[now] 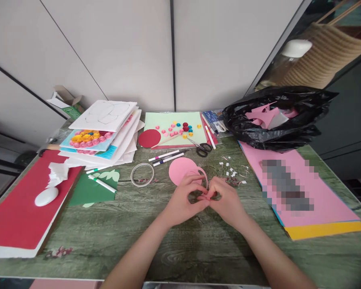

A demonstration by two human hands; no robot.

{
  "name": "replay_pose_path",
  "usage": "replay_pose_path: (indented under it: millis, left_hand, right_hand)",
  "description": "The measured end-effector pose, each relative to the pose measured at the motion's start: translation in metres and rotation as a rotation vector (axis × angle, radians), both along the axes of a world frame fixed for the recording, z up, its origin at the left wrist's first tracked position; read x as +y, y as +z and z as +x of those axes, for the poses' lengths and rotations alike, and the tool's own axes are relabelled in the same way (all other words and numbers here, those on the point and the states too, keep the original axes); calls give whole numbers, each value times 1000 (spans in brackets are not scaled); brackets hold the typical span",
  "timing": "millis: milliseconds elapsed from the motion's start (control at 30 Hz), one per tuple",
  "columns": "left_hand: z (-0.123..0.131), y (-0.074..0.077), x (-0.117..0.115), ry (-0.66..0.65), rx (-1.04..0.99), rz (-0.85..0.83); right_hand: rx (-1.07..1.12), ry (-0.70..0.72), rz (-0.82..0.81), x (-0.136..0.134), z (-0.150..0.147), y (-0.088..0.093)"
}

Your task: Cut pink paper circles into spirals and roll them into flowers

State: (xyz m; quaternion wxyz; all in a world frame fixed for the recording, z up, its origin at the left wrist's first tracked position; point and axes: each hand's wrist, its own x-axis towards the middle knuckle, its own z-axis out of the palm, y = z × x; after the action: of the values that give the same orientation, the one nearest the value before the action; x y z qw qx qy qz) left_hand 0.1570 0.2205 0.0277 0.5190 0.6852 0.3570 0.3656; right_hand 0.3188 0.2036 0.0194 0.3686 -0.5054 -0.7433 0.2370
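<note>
My left hand and my right hand meet at the middle of the green table, fingertips pinched together. Between them they hold a narrow pink paper strip that curls up in an arc from the fingers. A pink paper circle lies flat just beyond the left hand. Small white scraps are scattered right of it.
A tape ring, white markers and black scissors lie beyond my hands. Behind them: a light green sheet with small paper rolls, a pile of boards. A red board is at left; a black bag and pink sheets at right.
</note>
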Motion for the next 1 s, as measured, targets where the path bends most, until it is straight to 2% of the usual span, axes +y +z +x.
replay_pose_path:
  millis: [333,533,733,1000]
  left_hand:
    - [-1,6,1,-46,-101,-151]
    - [-2,3,2,-25,-145,-192]
    - [-3,-2,6,-40,-265,-310]
    - [-3,-5,7,-76,-366,-482]
  right_hand:
    - [55,76,35,-7,1,7]
    - [142,88,30,-6,1,14]
    - [217,109,-9,-6,1,15]
    - [101,101,116,-6,3,12]
